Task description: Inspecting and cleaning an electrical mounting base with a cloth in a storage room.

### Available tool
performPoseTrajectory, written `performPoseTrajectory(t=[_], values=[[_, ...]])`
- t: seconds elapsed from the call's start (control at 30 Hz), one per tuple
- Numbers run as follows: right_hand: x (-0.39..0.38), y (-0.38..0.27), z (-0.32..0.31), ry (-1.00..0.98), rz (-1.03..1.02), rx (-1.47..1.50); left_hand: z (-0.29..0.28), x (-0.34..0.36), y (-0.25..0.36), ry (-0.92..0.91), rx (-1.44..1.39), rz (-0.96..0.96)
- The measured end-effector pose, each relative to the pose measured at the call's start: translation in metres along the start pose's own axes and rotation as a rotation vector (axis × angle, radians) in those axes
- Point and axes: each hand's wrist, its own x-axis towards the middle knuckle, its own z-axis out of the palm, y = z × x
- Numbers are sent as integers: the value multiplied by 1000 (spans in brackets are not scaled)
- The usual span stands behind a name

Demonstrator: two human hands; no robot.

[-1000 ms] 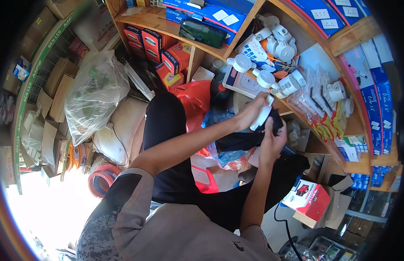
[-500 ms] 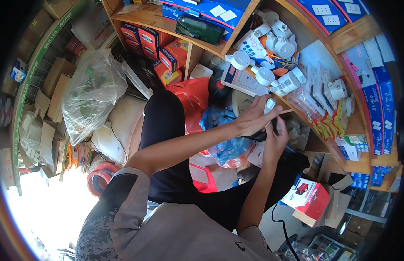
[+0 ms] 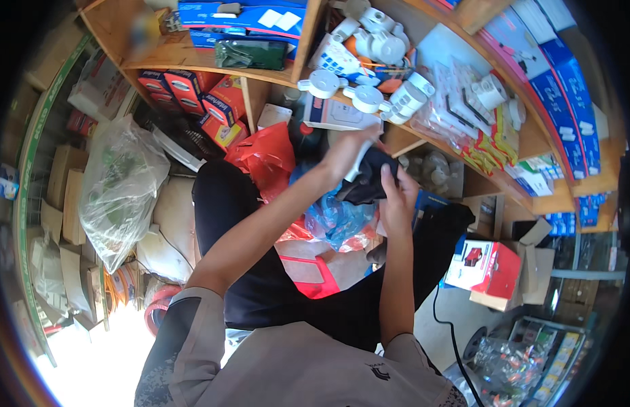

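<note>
My left hand (image 3: 347,153) is smeared by motion and its fingers cannot be made out. Just under it shows a slim white piece (image 3: 357,165), too blurred to name; whether the hand grips it is unclear. Below and right of that, a soft black item that looks like cloth (image 3: 366,184) is bunched up. My right hand (image 3: 401,202) grips its right side, thumb on top. Both hands are above my lap, in front of the wooden shelves.
White round fittings (image 3: 388,47) crowd a shelf (image 3: 267,72) ahead. A red bag (image 3: 266,154) and a blue bag (image 3: 338,220) lie between my legs. Red boxes (image 3: 186,90) stand at left behind a clear plastic bag (image 3: 125,183). A red-and-white box (image 3: 483,270) sits at right.
The whole view has shifted, so the shelves appear farther left and higher. My left hand has come away from my right, toward the left. The black item shows more fully between them.
</note>
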Motion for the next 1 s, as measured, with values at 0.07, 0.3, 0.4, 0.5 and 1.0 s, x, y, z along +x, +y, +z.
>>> performPoseTrajectory(t=[0.07, 0.3, 0.4, 0.5, 1.0], values=[[0, -10, 13, 208, 33, -56, 3, -4, 2, 25, -421, -188], [-5, 8, 5, -81, -295, -530, 12, -9, -17, 159, -29, -108], [-7, -11, 3, -210, -208, -488, 13, -14, -5, 139, 65, -13], [-5, -6, -4, -206, -194, -298, 6, -8, -4, 71, 77, 84], [-10, -39, -1, 31, -590, -653, 37, -34, 18, -246, -560, -18]])
